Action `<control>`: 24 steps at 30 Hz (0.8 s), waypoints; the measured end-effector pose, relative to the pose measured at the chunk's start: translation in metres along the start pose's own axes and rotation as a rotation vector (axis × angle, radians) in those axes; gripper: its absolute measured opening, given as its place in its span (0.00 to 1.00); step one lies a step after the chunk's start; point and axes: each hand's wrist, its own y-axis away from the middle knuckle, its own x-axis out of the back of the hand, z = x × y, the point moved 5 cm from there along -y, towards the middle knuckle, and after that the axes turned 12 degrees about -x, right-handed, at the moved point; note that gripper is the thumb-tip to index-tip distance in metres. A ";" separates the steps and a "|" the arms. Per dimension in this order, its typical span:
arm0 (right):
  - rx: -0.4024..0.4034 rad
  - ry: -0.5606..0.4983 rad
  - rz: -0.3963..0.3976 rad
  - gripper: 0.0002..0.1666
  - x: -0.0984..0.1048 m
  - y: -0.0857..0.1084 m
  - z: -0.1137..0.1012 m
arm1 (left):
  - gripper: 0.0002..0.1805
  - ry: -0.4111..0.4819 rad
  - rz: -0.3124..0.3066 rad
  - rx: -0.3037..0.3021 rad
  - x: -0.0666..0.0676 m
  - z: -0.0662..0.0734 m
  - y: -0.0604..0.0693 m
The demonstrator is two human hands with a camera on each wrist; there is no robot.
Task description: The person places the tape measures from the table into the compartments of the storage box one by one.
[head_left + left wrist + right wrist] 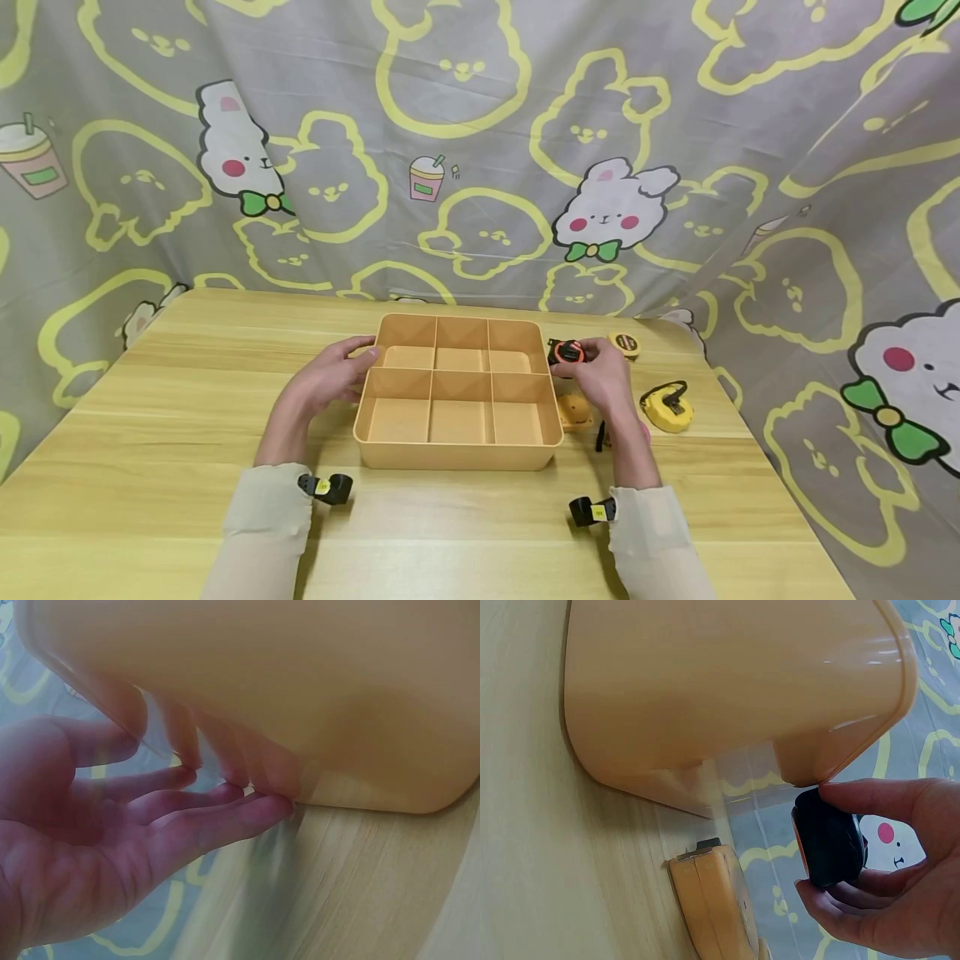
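Note:
A tan box with several compartments stands mid-table, its compartments bare. My left hand is at its left side; in the left wrist view the fingers are fairly straight and their tips touch the glossy outer wall. With thumb and fingers, my right hand grips a black and orange tape measure beside the box's right wall. The right wrist view shows the tape measure's black side pinched near the box's corner, raised above the table.
An orange tape measure lies against the box's right side. Farther right are a yellow tape measure with a black strap and a smaller yellow one. A pink item is mostly hidden behind my right wrist. A patterned curtain hangs behind the table.

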 end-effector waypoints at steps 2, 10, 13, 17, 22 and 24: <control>-0.003 0.001 0.002 0.42 0.000 0.001 0.000 | 0.38 -0.006 0.000 0.000 0.000 0.000 0.000; -0.003 0.001 -0.001 0.42 -0.001 0.001 -0.001 | 0.38 0.005 0.002 -0.006 0.001 0.000 0.001; -0.011 -0.005 -0.009 0.43 0.000 0.002 -0.002 | 0.38 0.011 -0.002 -0.009 0.001 0.001 0.001; -0.027 -0.017 -0.022 0.45 0.002 0.003 -0.003 | 0.37 0.014 -0.009 -0.011 0.000 0.000 0.000; -0.017 -0.003 -0.028 0.45 0.002 0.002 -0.005 | 0.37 0.024 -0.005 -0.013 0.000 -0.001 -0.001; -0.006 0.013 -0.030 0.45 0.001 0.001 -0.006 | 0.36 0.023 0.001 -0.011 0.001 -0.001 0.000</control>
